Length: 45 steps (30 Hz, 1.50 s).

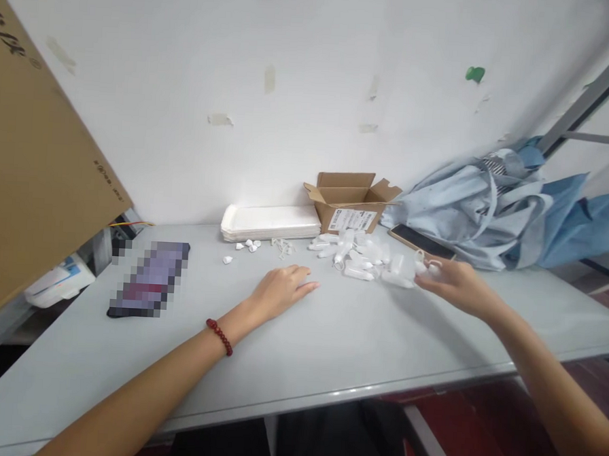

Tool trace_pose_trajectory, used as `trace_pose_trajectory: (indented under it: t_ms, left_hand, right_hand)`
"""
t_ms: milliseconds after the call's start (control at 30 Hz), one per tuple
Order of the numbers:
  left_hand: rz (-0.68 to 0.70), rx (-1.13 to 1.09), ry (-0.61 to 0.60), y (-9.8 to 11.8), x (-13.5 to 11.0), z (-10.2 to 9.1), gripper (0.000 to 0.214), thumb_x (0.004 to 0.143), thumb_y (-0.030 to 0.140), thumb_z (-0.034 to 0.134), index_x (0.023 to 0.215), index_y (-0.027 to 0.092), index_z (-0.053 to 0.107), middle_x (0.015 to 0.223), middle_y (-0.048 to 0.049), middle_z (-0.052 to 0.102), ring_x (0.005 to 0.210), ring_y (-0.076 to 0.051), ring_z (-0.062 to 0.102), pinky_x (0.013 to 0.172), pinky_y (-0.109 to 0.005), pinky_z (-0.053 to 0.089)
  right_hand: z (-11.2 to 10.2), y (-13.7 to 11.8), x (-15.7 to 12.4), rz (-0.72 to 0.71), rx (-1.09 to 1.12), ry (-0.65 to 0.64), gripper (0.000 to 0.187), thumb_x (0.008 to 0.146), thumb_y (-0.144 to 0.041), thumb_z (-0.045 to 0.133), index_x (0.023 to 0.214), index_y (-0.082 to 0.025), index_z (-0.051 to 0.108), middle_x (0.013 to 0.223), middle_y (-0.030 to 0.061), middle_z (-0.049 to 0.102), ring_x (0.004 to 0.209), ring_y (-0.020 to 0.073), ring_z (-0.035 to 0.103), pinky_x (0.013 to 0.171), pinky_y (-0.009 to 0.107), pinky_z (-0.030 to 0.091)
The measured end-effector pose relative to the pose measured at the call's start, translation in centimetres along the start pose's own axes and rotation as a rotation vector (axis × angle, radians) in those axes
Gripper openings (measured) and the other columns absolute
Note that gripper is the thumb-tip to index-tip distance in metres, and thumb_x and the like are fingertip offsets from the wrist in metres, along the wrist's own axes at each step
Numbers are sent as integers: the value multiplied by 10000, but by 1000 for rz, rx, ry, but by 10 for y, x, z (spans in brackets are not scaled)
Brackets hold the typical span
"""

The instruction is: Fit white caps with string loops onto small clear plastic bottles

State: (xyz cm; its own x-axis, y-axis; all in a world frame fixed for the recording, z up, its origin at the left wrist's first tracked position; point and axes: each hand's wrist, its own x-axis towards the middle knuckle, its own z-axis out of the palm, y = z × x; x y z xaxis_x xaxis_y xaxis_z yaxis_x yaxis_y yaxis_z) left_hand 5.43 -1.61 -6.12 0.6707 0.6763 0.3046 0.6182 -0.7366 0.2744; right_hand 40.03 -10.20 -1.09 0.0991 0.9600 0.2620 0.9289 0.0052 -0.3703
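My left hand (281,293) rests flat on the pale grey table (298,350), holding nothing, just left of a heap of small white plastic bottles (354,258). My right hand (452,285) is raised at the heap's right side. Its fingertips pinch a small white plastic piece (425,265), partly hidden by the fingers. Several tiny white caps (248,245) lie left of the heap, beside a tangle of thin white loops (283,248). A single cap (228,259) sits slightly apart. A red bead bracelet (220,337) circles my left wrist.
A stack of white trays (268,223) and an open cardboard box (349,202) stand against the white wall (313,72). A phone (421,241) lies by blue cloth (489,210). A pixelated flat object (148,281) lies left. A large cardboard sheet (38,146) leans in at left.
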Motion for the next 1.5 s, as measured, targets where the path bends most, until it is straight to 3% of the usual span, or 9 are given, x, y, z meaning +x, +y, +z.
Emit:
trace_pose_trajectory:
  t_ms: [100, 333, 500, 667, 833, 1000, 1100, 1300, 1500]
  left_hand:
    - [-32, 6, -13, 2, 4, 2, 410, 914, 490, 376, 1074, 186, 599, 923, -80, 675, 729, -196, 638, 648, -301, 472]
    - [-113, 13, 1, 14, 32, 15, 419, 908, 489, 394, 1132, 164, 535, 908, -102, 660, 830, -254, 640, 666, -334, 473]
    - [15, -12, 164, 48, 51, 21, 266, 935, 328, 377, 1078, 164, 530, 1013, -101, 585, 902, -213, 581, 739, -321, 479]
    - [309, 107, 60, 78, 70, 36, 202, 873, 95, 371, 898, 116, 571, 969, -134, 570, 978, -244, 504, 812, -349, 461]
    - [212, 185, 4, 85, 84, 49, 250, 809, 28, 380, 976, 75, 560, 994, -162, 563, 970, -262, 495, 781, -379, 458]
    - [123, 203, -119, 93, 92, 41, 259, 786, 61, 435, 1004, 27, 572, 1041, -206, 572, 1031, -290, 500, 841, -397, 431]
    - [94, 198, -176, 101, 94, 35, 269, 768, 49, 432, 981, 14, 593, 1009, -218, 600, 1029, -305, 518, 847, -400, 422]
    - [-87, -242, -143, 95, 72, 21, 207, 801, 200, 432, 916, 107, 576, 867, -150, 641, 816, -264, 587, 712, -378, 456]
    - [-378, -891, 25, 67, 38, -8, 192, 816, 335, 443, 822, 171, 543, 789, -37, 628, 705, -158, 577, 611, -262, 431]
  right_hand:
    - [0, 7, 14, -44, 212, -48, 243, 765, -432, 489, 791, -205, 571, 738, 47, 619, 662, 223, 575, 621, 320, 434]
    - [11, 17, 20, -93, 16, -8, 315, 768, -528, 520, 718, -217, 526, 620, -5, 521, 562, 164, 451, 563, 284, 349]
    - [7, 4, -8, 101, 6, 92, 408, 826, -568, 459, 605, -224, 462, 540, 12, 517, 522, 189, 491, 531, 294, 341]
    - [32, -30, -29, 245, -246, -118, 381, 823, -540, 510, 636, -213, 460, 604, 96, 594, 581, 248, 569, 495, 298, 306]
    - [42, -31, -21, 277, -343, -194, 185, 819, -344, 549, 798, -162, 525, 730, 113, 623, 662, 248, 600, 502, 277, 281]
    - [41, -15, -6, 334, -312, -133, 383, 819, -519, 547, 875, -140, 529, 775, 118, 618, 694, 261, 589, 494, 277, 286]
    - [42, -10, 1, 338, -278, -90, 261, 781, -390, 583, 861, -144, 543, 808, 115, 616, 701, 243, 576, 501, 270, 291]
    - [23, -11, -7, 407, 263, -74, 220, 658, -350, 618, 587, -188, 486, 486, -24, 416, 471, 141, 420, 450, 254, 259]
    - [38, -79, -5, 329, 1059, -104, 297, 556, -317, 745, 720, -170, 546, 654, -2, 507, 528, 114, 437, 448, 222, 317]
